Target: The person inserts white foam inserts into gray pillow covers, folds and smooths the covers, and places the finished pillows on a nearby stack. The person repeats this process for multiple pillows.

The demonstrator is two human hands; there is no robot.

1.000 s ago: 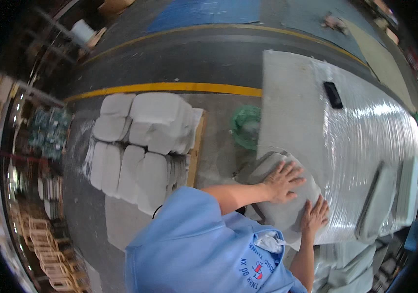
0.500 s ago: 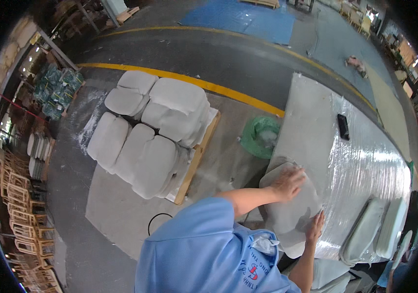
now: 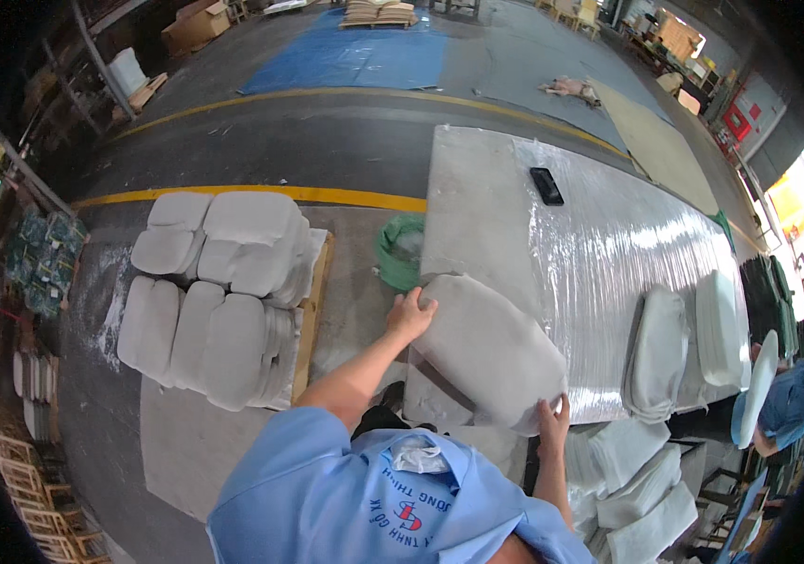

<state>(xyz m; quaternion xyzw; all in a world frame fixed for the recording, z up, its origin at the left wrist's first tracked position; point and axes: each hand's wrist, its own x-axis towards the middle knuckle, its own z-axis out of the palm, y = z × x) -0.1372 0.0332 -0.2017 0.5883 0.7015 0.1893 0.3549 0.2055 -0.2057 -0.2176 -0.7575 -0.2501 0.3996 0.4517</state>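
A pale grey seat cushion (image 3: 491,352) with rounded corners lies slantwise over the near edge of a worktable (image 3: 477,202), which is partly covered in clear plastic wrap. My left hand (image 3: 411,317) grips its left end, fingertips curled over the edge. At its lower right corner, my right hand (image 3: 554,425) pinches the rim between thumb and fingers. A darker grey strip shows below the cushion's near edge. Farther right on the wrapped top lie stacked whitish cushions (image 3: 657,348) and another pale stack (image 3: 718,324).
Piled grey cushions (image 3: 242,348) fill a wooden pallet (image 3: 312,315) on my left. A green lined bin (image 3: 400,254) stands between pallet and table. On the tabletop rests a black phone-like object (image 3: 546,186). More pads (image 3: 632,484) lie low at right, near a co-worker (image 3: 787,409) in blue.
My left hand has gone from lying on the cushion's surface to gripping its left end. My right hand now holds the lower right corner. The view has swung to the right.
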